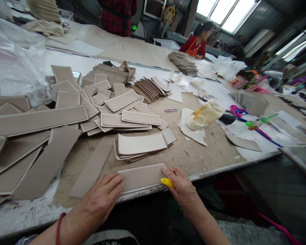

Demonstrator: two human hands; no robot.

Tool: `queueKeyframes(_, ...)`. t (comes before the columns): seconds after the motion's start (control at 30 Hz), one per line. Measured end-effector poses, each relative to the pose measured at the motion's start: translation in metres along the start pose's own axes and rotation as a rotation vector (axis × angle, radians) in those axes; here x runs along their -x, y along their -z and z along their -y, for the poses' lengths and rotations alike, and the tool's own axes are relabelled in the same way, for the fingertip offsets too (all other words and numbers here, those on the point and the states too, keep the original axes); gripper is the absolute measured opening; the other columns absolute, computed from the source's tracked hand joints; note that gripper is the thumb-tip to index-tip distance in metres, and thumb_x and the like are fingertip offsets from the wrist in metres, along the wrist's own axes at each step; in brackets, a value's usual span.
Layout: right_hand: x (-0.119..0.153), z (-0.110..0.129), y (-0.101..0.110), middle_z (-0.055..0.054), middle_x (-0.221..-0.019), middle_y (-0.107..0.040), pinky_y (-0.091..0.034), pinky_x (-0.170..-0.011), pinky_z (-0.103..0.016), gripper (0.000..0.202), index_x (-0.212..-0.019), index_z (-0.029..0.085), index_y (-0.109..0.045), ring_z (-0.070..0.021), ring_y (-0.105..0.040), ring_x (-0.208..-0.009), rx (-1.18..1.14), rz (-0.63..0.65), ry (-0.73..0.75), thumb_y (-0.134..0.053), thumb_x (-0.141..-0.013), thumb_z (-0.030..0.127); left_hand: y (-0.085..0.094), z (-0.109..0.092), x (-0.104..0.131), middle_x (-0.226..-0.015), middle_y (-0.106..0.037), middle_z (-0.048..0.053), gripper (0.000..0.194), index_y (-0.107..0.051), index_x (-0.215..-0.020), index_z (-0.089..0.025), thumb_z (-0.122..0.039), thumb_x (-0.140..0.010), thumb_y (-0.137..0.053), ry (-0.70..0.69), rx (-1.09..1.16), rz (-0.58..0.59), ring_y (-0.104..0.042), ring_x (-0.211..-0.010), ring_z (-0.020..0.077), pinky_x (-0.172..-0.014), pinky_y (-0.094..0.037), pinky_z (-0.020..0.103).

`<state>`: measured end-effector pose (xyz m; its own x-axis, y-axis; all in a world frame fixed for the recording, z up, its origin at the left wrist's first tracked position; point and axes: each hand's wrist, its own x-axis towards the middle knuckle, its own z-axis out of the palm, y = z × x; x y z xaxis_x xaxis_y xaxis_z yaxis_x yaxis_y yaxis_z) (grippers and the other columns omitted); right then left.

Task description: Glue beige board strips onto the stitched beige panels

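Head view: right hand [181,185] hides most of a yellow tool [167,182] (tip shows).

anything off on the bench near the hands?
Mostly not. The tan panel under the left hand and right hand overhangs the table edge. The right hand pinches a yellow tool. Loose panels lie scattered at odd angles.

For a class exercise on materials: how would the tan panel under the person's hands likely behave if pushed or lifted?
The panel lies flat, so it probably slides rather than rolls. It looks thin, so likely light and somewhat bendy. The left hand presses it down, perhaps because it shifts easily.
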<state>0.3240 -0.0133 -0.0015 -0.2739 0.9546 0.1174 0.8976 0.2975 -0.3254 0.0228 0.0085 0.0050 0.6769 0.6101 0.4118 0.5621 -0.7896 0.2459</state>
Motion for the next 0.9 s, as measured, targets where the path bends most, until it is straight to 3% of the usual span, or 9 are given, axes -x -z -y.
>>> queueKeyframes(0.07, -0.001, 0.001, 0.001, -0.006, -0.092, -0.055, -0.052, -0.068, -0.025, 0.04, -0.117, 0.023, -0.054, -0.016, -0.061, -0.078, 0.011, 0.022, -0.007, -0.053, -0.079, 0.012, -0.001, -0.006, -0.008, -0.106, -0.063, 0.01, 0.024, -0.062, -0.099, -0.011, -0.016, -0.091, -0.04, -0.03, -0.054, 0.035, -0.053, -0.103, 0.0214, -0.089, -0.045, 0.033)
queueKeyframes(0.13, -0.003, 0.004, 0.001, -0.005, -0.09, -0.055, -0.052, -0.069, -0.025, 0.042, -0.116, 0.023, -0.054, -0.0155, -0.06, -0.076, 0.011, 0.047, -0.023, -0.053, -0.076, 0.008, -0.004, -0.015, -0.018, -0.105, -0.063, 0.01, 0.022, -0.062, -0.101, -0.013, -0.027, -0.089, -0.05, -0.002, -0.08, 0.098, -0.053, -0.1, 0.0239, -0.086, -0.046, 0.036)
queueKeyframes(0.23, -0.004, 0.008, 0.001, -0.005, -0.088, -0.054, -0.052, -0.072, -0.026, 0.052, -0.115, 0.019, -0.054, -0.0159, -0.06, -0.077, 0.009, 0.072, -0.065, -0.052, -0.069, -0.002, -0.012, -0.027, -0.031, -0.107, -0.06, 0.009, 0.055, -0.055, -0.118, -0.022, -0.049, -0.072, -0.068, 0.095, -0.089, 0.187, -0.051, -0.095, 0.028, -0.079, -0.044, 0.043)
queueKeyframes(0.33, -0.003, 0.01, 0.003, -0.006, -0.087, -0.055, -0.053, -0.07, -0.028, 0.055, -0.116, 0.015, -0.055, -0.0173, -0.06, -0.076, 0.032, 0.06, -0.064, -0.051, -0.065, -0.005, -0.021, -0.034, -0.037, -0.105, -0.055, 0.009, 0.074, -0.049, -0.125, -0.029, -0.05, -0.06, -0.078, 0.13, -0.109, 0.186, -0.048, -0.093, 0.0282, -0.076, -0.041, 0.043)
queueKeyframes(0.47, 0.001, 0.02, 0.008, -0.009, -0.083, -0.06, -0.053, -0.065, -0.028, 0.04, -0.115, 0.01, -0.055, -0.0195, -0.06, -0.075, 0.17, -0.094, 0.103, -0.048, -0.077, 0.0, -0.028, -0.034, -0.036, -0.103, -0.051, 0.007, 0.066, -0.051, -0.123, -0.032, -0.044, -0.064, -0.078, 0.133, -0.135, 0.103, -0.044, -0.092, 0.0255, -0.076, -0.035, 0.038)
queueKeyframes(0.57, 0.003, 0.039, 0.008, -0.013, -0.09, -0.065, -0.053, -0.07, -0.033, 0.032, -0.113, 0.01, -0.058, -0.0225, -0.061, -0.083, 0.318, -0.224, 0.17, -0.041, -0.086, 0.007, -0.029, -0.033, -0.036, -0.103, -0.05, 0.006, 0.055, -0.053, -0.12, -0.033, -0.047, -0.07, -0.072, 0.14, -0.119, 0.087, -0.043, -0.091, 0.0242, -0.077, -0.033, 0.037)
queueKeyframes(0.7, 0.005, 0.058, 0.0, -0.014, -0.11, -0.064, -0.05, -0.086, -0.036, 0.036, -0.113, 0.009, -0.06, -0.0242, -0.057, -0.105, 0.362, -0.232, 0.233, -0.034, -0.087, 0.007, -0.027, -0.033, -0.038, -0.103, -0.05, 0.006, 0.05, -0.053, -0.119, -0.033, -0.049, -0.074, -0.067, 0.164, -0.088, 0.093, -0.042, -0.092, 0.024, -0.078, -0.032, 0.037)
queueKeyframes(0.9, 0.01, 0.048, -0.009, -0.014, -0.119, -0.06, -0.049, -0.091, -0.035, 0.041, -0.118, 0.007, -0.057, -0.0223, -0.053, -0.114, 0.335, -0.195, 0.237, -0.032, -0.086, 0.003, -0.029, -0.032, -0.039, -0.102, -0.051, 0.005, 0.039, -0.057, -0.115, -0.035, -0.046, -0.078, -0.063, 0.219, -0.04, 0.042, -0.043, -0.088, 0.0232, -0.077, -0.032, 0.036)
